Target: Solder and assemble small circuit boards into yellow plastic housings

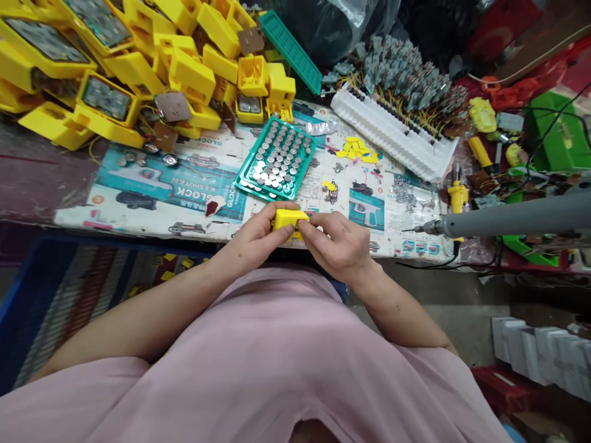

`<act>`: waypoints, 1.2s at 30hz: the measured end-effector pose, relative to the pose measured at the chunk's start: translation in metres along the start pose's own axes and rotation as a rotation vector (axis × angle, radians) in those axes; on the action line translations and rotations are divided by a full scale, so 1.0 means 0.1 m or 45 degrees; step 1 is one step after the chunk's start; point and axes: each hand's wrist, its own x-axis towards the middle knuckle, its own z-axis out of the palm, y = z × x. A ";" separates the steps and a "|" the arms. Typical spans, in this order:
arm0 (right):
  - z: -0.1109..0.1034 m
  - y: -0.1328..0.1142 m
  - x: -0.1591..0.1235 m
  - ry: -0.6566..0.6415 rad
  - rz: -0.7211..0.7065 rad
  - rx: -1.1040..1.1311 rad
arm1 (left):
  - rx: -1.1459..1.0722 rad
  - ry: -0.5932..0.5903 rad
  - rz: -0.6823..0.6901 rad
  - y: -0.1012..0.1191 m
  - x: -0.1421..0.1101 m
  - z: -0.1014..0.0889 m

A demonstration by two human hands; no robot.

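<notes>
My left hand (256, 237) and my right hand (335, 241) meet at the near edge of the table, both closed on a small yellow plastic case (288, 218). The left fingers wrap its left side and the right fingertips pinch its right end. Just beyond the case lies a green tray (246, 178) filled with several round button cells. A few small yellow plastic bits (356, 149) lie to the right of the tray on the printed paper (175, 184) that covers the table.
A heap of yellow plastic housings (138, 61) fills the far left. A white rack (392, 132) of wired grey parts sits at the far right. A grey powered screwdriver (508, 218) hangs at the right. A blue crate (28, 295) stands below left, white blocks (540, 351) below right.
</notes>
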 end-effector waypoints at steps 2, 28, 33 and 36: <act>-0.01 0.01 -0.03 0.020 0.101 0.084 | 0.057 0.021 0.018 0.00 0.00 -0.01; 0.33 0.91 0.36 -0.922 0.605 0.170 | -0.109 0.137 -0.005 0.04 0.04 -0.04; 0.19 0.90 0.37 -0.670 0.766 0.507 | -0.214 0.148 -0.016 0.06 0.04 -0.01; 0.08 0.76 0.29 -0.425 0.934 0.980 | -0.252 0.175 -0.004 0.09 0.05 0.01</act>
